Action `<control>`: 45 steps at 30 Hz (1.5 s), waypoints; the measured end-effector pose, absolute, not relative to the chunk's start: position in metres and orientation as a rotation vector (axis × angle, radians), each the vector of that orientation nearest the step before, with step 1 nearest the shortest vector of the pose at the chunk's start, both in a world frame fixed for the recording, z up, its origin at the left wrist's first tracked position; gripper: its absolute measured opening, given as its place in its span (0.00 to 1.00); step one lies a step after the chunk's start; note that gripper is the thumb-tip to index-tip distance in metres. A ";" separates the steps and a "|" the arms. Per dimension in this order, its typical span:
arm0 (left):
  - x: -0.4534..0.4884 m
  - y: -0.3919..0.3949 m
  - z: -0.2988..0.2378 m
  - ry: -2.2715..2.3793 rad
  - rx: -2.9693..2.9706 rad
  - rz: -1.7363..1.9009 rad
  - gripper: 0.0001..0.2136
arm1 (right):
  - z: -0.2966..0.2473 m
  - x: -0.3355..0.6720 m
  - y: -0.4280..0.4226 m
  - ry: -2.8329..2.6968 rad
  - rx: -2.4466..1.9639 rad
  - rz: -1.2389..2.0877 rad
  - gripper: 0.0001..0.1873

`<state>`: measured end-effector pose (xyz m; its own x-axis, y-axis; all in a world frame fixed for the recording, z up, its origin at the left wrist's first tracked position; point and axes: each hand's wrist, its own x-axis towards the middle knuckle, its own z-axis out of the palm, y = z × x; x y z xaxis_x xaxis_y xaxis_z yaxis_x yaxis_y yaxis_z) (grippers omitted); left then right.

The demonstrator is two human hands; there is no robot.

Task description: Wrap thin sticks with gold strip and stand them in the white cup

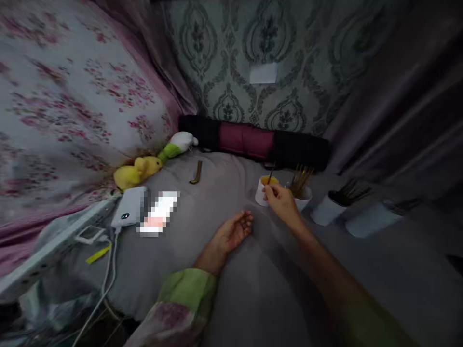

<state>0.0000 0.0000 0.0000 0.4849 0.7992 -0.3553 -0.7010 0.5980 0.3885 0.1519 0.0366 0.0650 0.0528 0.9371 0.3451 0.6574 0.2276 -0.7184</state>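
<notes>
My right hand [280,201] is pinched round a thin stick [271,174] whose tip stands in a small white cup [261,191] of yellow stuff. Right beside it a second white cup [303,196] holds several thin sticks. My left hand [234,232] rests palm up on the grey sheet [217,270], fingers loosely curled and apart, holding nothing. Its sleeve is green with a floral print.
Two more white cups [327,209] [372,219] with dark sticks lie to the right. A black and maroon roll [253,140] lies against the patterned wall. On the left lie a yellow plush toy [139,171], a white power bank [129,207] with cables, and a small brass piece [196,172].
</notes>
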 end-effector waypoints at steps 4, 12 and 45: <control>0.000 0.001 -0.002 0.540 0.219 0.929 0.08 | 0.043 0.147 0.032 -1.696 -1.487 0.443 0.15; 0.000 0.002 -0.003 0.531 0.221 0.933 0.07 | 0.002 0.146 0.022 -1.691 -1.615 0.509 0.18; -0.008 0.038 0.012 0.861 0.220 0.934 0.07 | -0.020 0.147 0.008 -1.637 -1.542 0.559 0.19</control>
<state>-0.0083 0.0375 0.0122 0.2989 0.7785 -0.5518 -0.6139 0.5996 0.5134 0.1466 0.0077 -0.0205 0.0645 0.9662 0.2495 0.6122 0.1592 -0.7745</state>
